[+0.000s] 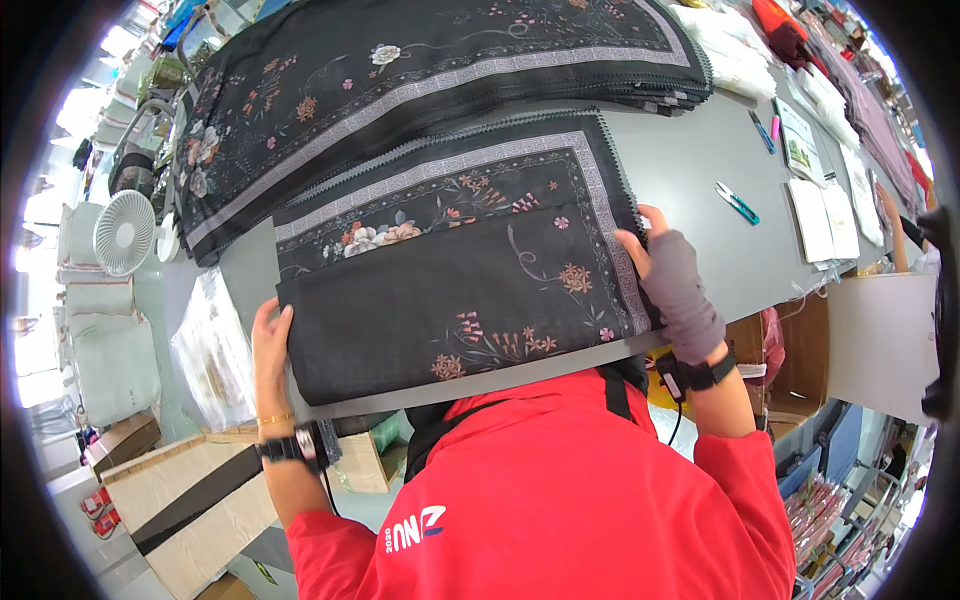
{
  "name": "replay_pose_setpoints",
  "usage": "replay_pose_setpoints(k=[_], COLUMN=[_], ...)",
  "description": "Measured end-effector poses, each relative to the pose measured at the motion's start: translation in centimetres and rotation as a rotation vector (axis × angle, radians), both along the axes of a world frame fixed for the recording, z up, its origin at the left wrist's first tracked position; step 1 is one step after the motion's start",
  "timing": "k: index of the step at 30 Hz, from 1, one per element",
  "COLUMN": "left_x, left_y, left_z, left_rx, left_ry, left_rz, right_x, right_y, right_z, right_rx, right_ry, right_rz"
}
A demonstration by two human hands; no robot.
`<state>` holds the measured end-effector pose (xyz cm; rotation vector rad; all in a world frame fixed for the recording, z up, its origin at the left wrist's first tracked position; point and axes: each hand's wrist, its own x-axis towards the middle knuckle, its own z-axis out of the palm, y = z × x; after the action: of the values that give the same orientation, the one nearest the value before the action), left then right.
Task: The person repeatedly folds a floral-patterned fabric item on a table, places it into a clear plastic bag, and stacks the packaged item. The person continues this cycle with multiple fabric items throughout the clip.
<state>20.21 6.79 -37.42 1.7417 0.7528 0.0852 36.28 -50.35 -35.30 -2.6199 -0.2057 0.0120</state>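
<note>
A black floral scarf point(430, 300) with a pale patterned border lies folded on the grey table in front of me. Along its left edge rests my left hand point(270, 345), thumb and fingers apart at the fabric's side. My right hand point(668, 270), in a grey fingerless glove, lies at the right border, thumb and forefinger spread over the cloth edge. The remaining fingers of that hand are partly hidden. Just behind, a thick stack of matching scarves point(440, 60) spreads across the table.
Teal-handled thread snips point(738, 202), a blue cutter-like tool point(763, 132) and a pink marker point(775, 127) lie on the table point(690, 160) to the right. Clear plastic bags point(212, 350) sit at the left, near a white fan point(124, 233). White packets point(825, 220) line the right side.
</note>
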Motion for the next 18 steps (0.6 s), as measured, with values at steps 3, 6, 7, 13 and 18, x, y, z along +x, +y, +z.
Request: replay_pose_setpoints(k=[3, 6, 7, 13, 18], left_x=[-6.2, -12.1, -13.1, -7.1, 5.7], left_y=[-2.6, -5.1, -5.1, 1.3, 7.1], left_z=[2.0, 3.5, 3.9, 5.4, 3.4], left_rx=[0.086, 0.705, 0.799, 0.886, 0.691], left_ry=[-0.066, 0.060, 0.209, -0.192, 0.015], left_rz=[-0.211, -0.579, -0.652, -0.366, -0.361], right_x=[-4.2, -7.4, -7.7, 0.7, 12.4], right_y=[-3.2, -5.3, -5.5, -2.5, 1.9], right_z=[1.8, 2.6, 2.9, 4.8, 1.7], right_rx=[0.246, 0.051, -0.025, 0.188, 0.176], right_ry=[0.175, 0.030, 0.097, -0.263, -0.161], right_rz=[0.135, 0.421, 0.443, 0.254, 0.194])
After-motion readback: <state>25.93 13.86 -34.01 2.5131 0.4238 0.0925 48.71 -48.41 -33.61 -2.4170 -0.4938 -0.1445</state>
